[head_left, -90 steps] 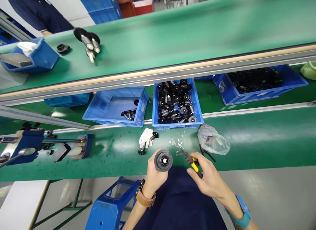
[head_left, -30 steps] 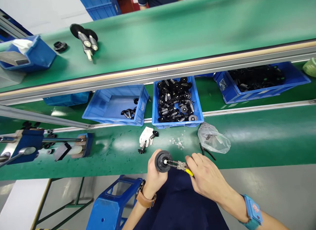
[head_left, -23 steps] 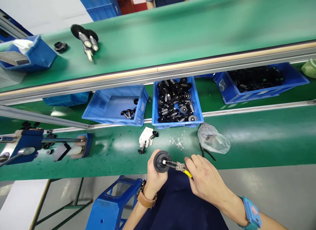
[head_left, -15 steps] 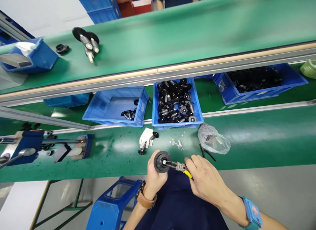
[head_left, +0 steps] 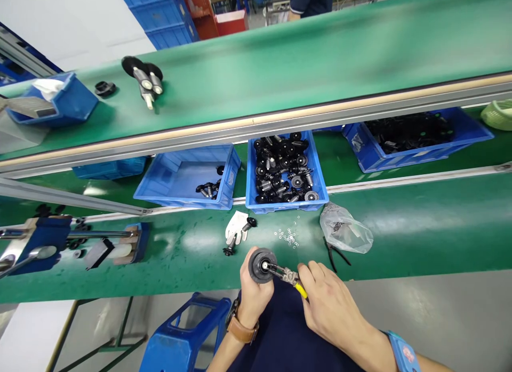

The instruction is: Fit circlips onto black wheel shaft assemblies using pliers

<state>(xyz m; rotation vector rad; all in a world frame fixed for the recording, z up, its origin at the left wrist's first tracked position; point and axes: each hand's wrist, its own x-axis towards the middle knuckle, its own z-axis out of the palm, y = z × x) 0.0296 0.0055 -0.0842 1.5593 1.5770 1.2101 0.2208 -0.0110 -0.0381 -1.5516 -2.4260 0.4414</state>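
Observation:
My left hand (head_left: 255, 294) is closed around a black round-flanged part (head_left: 256, 269), its disc face turned up toward me. At the disc's centre is a small white tip, and the jaws of a pair of pliers (head_left: 288, 276) reach in to it. My right hand (head_left: 330, 300) grips the pliers by their yellow handles. On the bench beyond lie many small white rings (head_left: 288, 236). Left of them, a white glove (head_left: 237, 226) has two black-and-grey parts (head_left: 229, 249) resting on or against it. Black pliers (head_left: 335, 253) lie to the right, beside a clear plastic bag (head_left: 348, 231).
Blue bins stand behind: one full of parts (head_left: 285, 169), one with a few parts (head_left: 184, 172), one at right (head_left: 416, 140). A press (head_left: 72, 241) occupies the bench's left. Above runs a green belt (head_left: 280, 68). A blue stool (head_left: 180, 334) stands below; a person (head_left: 312, 1) is beyond.
The camera view has shifted slightly, so the bench appears a little lower. Both hands keep their holds, with the plier jaws still at the part's centre. The person beyond appears further right.

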